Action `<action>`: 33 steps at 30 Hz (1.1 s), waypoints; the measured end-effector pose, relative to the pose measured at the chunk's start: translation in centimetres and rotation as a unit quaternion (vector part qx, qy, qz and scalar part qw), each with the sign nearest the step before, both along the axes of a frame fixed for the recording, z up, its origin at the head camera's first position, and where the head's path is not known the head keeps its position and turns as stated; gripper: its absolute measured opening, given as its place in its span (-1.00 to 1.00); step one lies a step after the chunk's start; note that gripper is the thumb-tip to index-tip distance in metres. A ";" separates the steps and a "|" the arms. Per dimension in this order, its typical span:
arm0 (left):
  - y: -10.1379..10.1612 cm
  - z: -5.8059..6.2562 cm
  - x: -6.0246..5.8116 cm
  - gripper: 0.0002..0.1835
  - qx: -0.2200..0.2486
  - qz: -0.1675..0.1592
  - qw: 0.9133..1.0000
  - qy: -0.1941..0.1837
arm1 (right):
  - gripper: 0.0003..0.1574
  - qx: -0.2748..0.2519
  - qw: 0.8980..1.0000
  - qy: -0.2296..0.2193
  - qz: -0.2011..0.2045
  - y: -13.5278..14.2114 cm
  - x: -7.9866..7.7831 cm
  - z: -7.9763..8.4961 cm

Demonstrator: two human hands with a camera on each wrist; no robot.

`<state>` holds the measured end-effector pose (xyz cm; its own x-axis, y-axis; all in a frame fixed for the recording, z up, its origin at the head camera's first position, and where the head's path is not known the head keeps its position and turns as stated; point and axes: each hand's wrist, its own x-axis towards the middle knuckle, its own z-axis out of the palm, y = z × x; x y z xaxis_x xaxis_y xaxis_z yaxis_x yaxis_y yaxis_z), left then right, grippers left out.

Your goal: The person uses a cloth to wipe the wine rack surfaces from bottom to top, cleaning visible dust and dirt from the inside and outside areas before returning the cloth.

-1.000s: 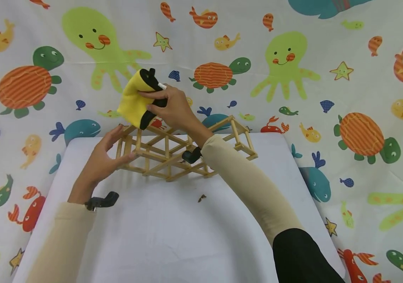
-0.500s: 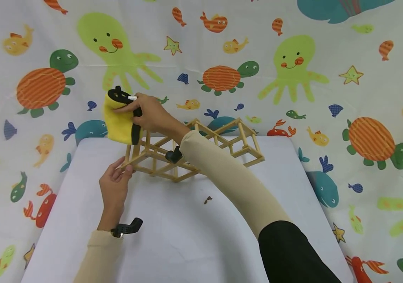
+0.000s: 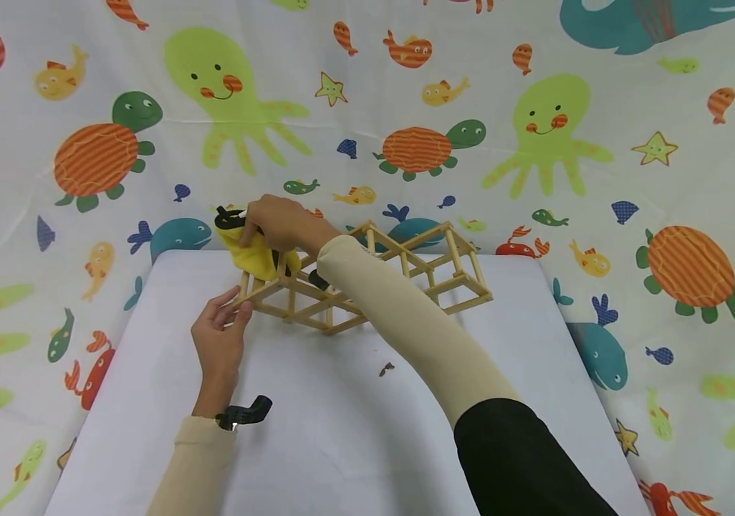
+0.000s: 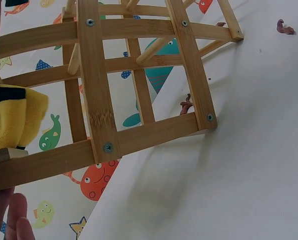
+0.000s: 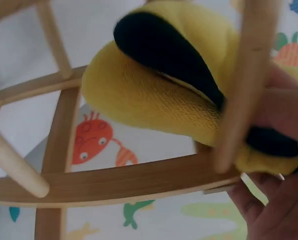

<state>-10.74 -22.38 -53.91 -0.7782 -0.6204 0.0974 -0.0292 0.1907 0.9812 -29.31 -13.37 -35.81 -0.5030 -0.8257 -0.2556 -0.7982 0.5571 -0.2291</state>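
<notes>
A lattice-like wooden rack point(image 3: 329, 330), which looks like a wine rack, stands at the back of the table. My left hand point(image 3: 221, 347) grips its lower left corner, fingers behind and thumb in front. In the left wrist view, fingertips point(image 4: 19, 217) show below a flat slat point(image 4: 96, 75) fixed with screws. My right hand point(image 3: 286, 223) holds a yellow cloth point(image 3: 251, 256) with black edging at the rack's left end. The folded cloth point(image 5: 149, 95) sits among the slats and dowels in the right wrist view, pinched between thumb and fingers; part of it is hidden.
Small brown twisted bits point(image 3: 386, 369) lie on the white table point(image 3: 342, 430) in front of the rack. Another brown bit point(image 4: 186, 104) shows behind a slat. A curtain point(image 3: 367, 100) printed with sea animals hangs behind and beside the table.
My right hand has brought the cloth down from above onto the rack's left end. My left hand has shifted from the rack's upper left side to its lower left corner.
</notes>
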 end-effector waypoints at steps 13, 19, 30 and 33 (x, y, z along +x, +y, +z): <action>0.2 0.2 -0.4 -0.57 -0.010 -0.012 1.000 0.021 | -0.51 -0.169 0.975 0.126 -0.074 0.5 -1.4 -0.9; -0.2 -0.2 -0.2 -0.59 -0.009 -0.003 1.000 0.015 | -0.40 -0.078 0.993 0.083 0.013 0.6 -0.2 -2.4; 0.1 -0.4 -0.4 -0.57 -0.005 0.012 1.000 0.025 | -0.49 -0.108 0.994 0.009 0.020 0.5 0.4 -2.0; 0.2 -0.6 -0.4 -0.58 -0.005 0.012 1.000 0.028 | -0.53 -0.091 0.990 0.111 0.019 0.3 0.7 -2.4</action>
<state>-11.13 -22.19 -54.49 -0.7558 -0.6381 0.1472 0.0212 0.2009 0.9794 -28.60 -13.02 -38.23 -0.4979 -0.8671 0.0115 -0.8595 0.4917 -0.1400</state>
